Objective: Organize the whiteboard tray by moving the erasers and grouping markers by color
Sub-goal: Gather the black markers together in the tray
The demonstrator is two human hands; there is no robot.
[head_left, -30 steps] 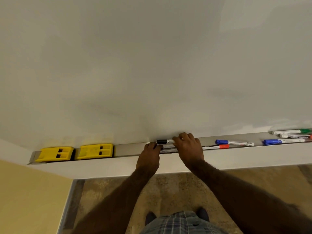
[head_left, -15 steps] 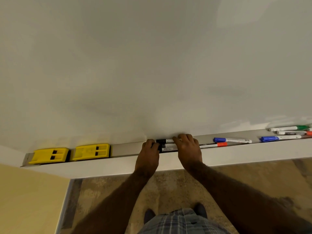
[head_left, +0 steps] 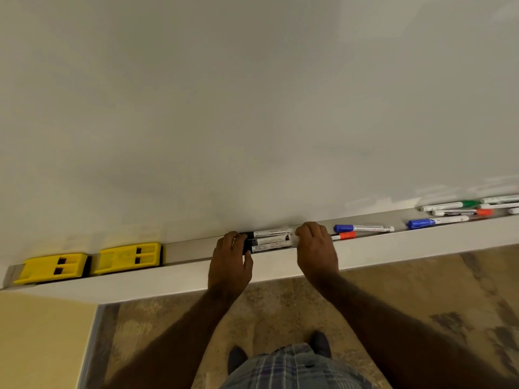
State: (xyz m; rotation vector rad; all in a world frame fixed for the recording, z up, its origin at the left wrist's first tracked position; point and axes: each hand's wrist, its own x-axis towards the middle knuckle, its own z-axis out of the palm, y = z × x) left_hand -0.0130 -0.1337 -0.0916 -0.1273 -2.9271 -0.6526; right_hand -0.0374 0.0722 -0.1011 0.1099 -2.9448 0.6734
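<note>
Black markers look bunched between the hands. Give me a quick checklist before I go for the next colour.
1. Black markers side by side, caps left: ok.
2. Left hand and right hand off the bundle: not ok, both at its ends.
3. Yellow erasers together at the tray's left end: ok.
4. Blue markers grouped: not ok, apart.
5. Red markers grouped: not ok.
6. Far-right pile fully visible: cannot tell.
</note>
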